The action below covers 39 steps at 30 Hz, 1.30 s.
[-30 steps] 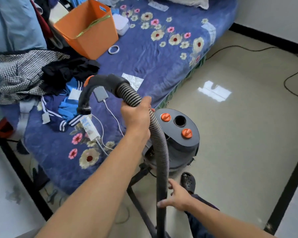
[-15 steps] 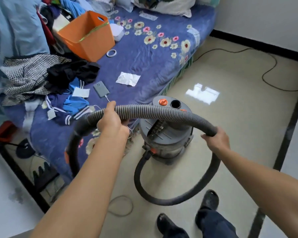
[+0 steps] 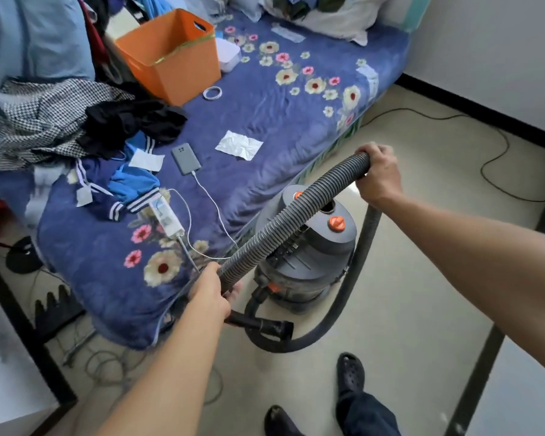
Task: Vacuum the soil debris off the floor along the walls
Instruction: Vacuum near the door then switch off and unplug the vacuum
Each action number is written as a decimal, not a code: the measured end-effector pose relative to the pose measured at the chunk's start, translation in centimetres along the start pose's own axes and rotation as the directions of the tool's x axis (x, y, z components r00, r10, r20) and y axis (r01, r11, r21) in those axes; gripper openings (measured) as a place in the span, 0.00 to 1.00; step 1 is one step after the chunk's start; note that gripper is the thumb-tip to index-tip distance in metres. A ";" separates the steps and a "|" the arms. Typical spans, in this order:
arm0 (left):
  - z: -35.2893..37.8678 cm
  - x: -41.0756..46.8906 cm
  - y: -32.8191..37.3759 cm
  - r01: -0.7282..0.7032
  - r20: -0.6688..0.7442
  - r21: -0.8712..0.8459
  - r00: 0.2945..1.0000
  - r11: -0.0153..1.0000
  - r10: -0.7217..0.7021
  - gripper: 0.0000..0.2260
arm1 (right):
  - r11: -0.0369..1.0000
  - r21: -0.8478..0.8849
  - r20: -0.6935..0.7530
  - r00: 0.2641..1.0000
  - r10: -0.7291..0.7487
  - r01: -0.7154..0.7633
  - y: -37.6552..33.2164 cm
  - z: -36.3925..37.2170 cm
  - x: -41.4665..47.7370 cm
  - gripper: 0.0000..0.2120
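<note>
1. vacuuming looks not yet begun: the hose point(image 3: 296, 209) is only being handled, its nozzle point(image 3: 274, 327) aimed at no wall, and no soil shows on the floor point(image 3: 406, 278).
2. the left hand point(image 3: 213, 294) curls around the hose's lower stretch; the right hand point(image 3: 379, 174) grips its top bend.
3. the hose runs between both hands, above the canister point(image 3: 309, 256) beside the bed point(image 3: 265, 127).

the hose point(image 3: 296, 212) is showing ribbed, matt grey plastic, dusty pale along its ridges. the vacuum canister point(image 3: 312, 262) is showing smooth dark plastic with glossy orange knobs point(image 3: 336, 222). the floor point(image 3: 390, 357) is gleaming smooth and pale. the bedspread point(image 3: 280, 130) is looking like plush cloth, the orange bin point(image 3: 183, 70) like smooth plastic.
</note>
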State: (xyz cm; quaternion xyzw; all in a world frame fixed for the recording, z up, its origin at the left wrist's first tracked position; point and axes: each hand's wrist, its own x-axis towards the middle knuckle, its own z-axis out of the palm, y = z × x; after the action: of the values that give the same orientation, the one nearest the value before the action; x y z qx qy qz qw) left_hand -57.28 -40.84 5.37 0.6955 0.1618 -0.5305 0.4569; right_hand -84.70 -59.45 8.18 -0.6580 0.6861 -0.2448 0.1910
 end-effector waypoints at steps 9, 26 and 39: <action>4.1 4.6 0.5 -0.313 0.115 0.570 0.946 0.760 0.303 0.13 | 1.000 -0.018 0.142 0.990 -0.002 0.005 -0.6 8.4 12.7 0.17; 1.5 13.5 -0.7 -0.400 -0.263 0.551 0.749 0.732 0.608 0.06 | 0.941 -0.027 0.754 0.625 -0.202 0.337 -3.2 29.5 14.0 0.26; -0.6 14.9 -1.4 -0.102 -0.260 0.238 0.951 0.966 0.165 0.20 | 0.968 0.037 0.796 0.578 -0.178 0.247 0.5 19.9 -8.8 0.18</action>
State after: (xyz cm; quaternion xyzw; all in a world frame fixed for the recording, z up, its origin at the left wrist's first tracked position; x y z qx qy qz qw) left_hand -52.18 -43.43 -8.48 0.8190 0.1162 -0.4101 0.3841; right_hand -72.96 -52.33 -8.66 -0.7821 0.4549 0.0784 0.4187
